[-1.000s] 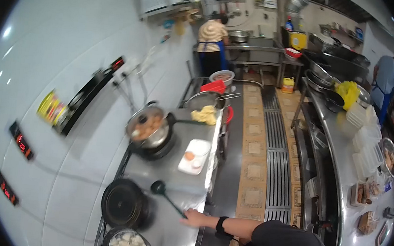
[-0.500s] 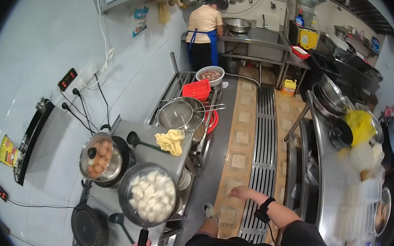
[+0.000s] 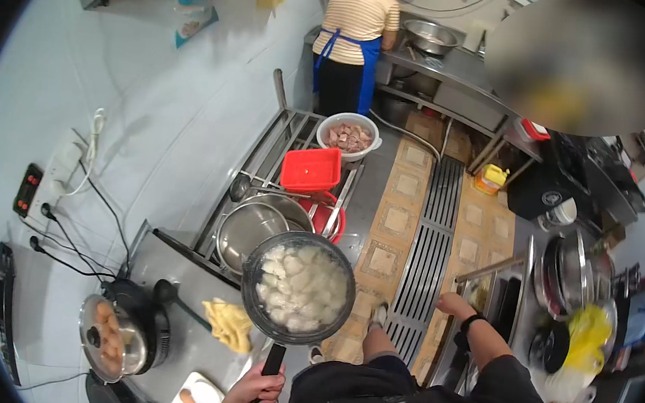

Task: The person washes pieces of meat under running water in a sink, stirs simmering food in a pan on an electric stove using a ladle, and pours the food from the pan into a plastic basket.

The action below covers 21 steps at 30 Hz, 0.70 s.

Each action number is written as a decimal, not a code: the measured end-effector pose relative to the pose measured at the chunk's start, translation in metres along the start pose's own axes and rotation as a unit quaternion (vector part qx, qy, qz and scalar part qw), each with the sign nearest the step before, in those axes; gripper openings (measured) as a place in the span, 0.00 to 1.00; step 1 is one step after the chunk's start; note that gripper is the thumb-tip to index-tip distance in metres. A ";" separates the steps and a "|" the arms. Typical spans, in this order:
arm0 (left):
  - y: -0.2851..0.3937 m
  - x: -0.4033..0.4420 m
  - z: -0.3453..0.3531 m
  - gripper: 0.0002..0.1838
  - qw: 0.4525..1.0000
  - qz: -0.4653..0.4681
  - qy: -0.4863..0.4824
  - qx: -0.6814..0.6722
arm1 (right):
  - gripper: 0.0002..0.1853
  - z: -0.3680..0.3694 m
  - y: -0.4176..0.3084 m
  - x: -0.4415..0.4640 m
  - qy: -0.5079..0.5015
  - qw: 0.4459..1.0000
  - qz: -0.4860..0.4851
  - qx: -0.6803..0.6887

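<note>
My left hand (image 3: 260,386) is wrapped round the black handle of a dark pan (image 3: 250,292). Pale, whitish chunks (image 3: 302,289) in cloudy liquid fill this pan, which is held over the counter's end beside the steel pots (image 3: 246,233). My right hand (image 3: 452,304) hangs over the floor near the right-hand counter, its fingers curled, with nothing visible in them. Left of the pan, a yellow cloth (image 3: 227,324) and a dark ladle (image 3: 165,292) lie on the counter.
A glass-lidded pot of eggs (image 3: 109,336) stands at left, a white tray (image 3: 197,398) at the bottom. Ahead are a red basket (image 3: 311,169), a bowl of meat (image 3: 349,136) and a person (image 3: 354,37) at the sink. Pans and a yellow bag (image 3: 589,336) occupy the right counter.
The pan in my left hand has moved forward and right, away from the egg pot. My right hand has shifted right. The view has moved nearer to the sink and rack.
</note>
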State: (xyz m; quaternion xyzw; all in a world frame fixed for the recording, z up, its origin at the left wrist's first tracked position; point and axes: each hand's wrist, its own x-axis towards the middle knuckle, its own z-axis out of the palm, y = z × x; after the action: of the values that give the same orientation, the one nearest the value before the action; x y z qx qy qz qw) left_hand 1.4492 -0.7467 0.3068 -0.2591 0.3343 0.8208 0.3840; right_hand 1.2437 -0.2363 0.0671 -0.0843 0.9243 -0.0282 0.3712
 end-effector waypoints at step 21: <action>0.209 0.276 0.183 0.04 0.800 0.154 0.269 -0.514 | 0.12 -0.264 -0.249 0.517 -0.023 0.647 -0.101 0.756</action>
State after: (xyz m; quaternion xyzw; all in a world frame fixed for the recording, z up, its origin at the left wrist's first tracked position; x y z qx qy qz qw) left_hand 1.0925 -0.5843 0.3090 -0.5736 -0.0112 0.8180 -0.0421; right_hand 0.7275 -0.5751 -0.0660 0.1318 0.5593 -0.7525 0.3218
